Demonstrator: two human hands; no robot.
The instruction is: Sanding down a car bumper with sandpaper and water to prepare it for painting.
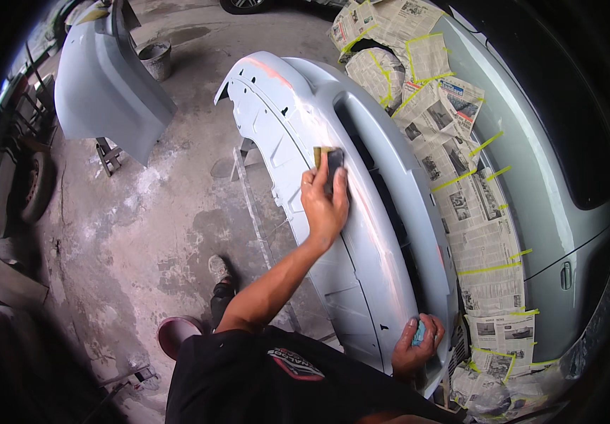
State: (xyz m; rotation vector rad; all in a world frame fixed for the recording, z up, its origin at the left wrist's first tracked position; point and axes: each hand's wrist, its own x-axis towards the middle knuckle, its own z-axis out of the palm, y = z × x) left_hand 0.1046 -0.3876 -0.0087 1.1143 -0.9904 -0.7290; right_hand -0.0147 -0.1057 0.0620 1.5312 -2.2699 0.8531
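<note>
A pale grey car bumper (379, 233) lies lengthwise in front of me, with whitish and pinkish patches along its upper ridge. My left hand (325, 205) grips a dark sanding block (335, 164) with a yellowish-brown sheet at its edge, pressed against that ridge. At the near end of the bumper, my right hand (418, 346) rests on the edge with its fingers closed around a small light-blue thing (419, 333), perhaps a sponge or a cloth. Most of that blue thing is hidden by the fingers.
Right of the bumper stands a silver-green car (531, 191), partly masked with newspaper (485, 233) and yellow tape. Another grey bumper (103, 85) sits on a stand at the far left, beside a bucket (155, 60). A reddish tub (178, 334) is near my foot.
</note>
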